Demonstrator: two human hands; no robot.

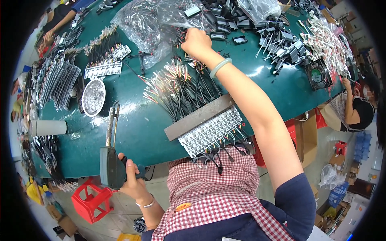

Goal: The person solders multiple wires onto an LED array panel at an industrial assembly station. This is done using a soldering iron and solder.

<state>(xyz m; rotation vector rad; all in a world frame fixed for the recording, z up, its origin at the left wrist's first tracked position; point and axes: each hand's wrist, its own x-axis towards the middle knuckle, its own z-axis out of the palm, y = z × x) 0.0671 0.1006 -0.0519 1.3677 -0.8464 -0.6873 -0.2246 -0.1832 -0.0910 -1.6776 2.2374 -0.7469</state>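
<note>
My left hand (133,182) is wrapped round the handle of a dark green soldering gun (109,166), its metal barrel and thin feed tube pointing away over the table edge. Stretched far forward, my right hand (197,43) has its fingers curled in at the edge of a clear plastic bag (138,22), by some dark wires. What it pinches, if anything, is hidden. Between my arms a grey metal bar (199,116) lies across black cables (179,86) with bared coloured wire ends. Rows of small white circuit boards (211,134) sit on its near side, with black plugs hanging toward my apron.
On the green table (140,132) stand a round dish with silvery residue (93,97) and a white cup (49,127). Circuit boards (60,86) are stacked left. Black housings (285,46), white-tipped wires (325,40) and a fan (318,74) lie right. A red stool (92,201) stands below; co-workers sit around.
</note>
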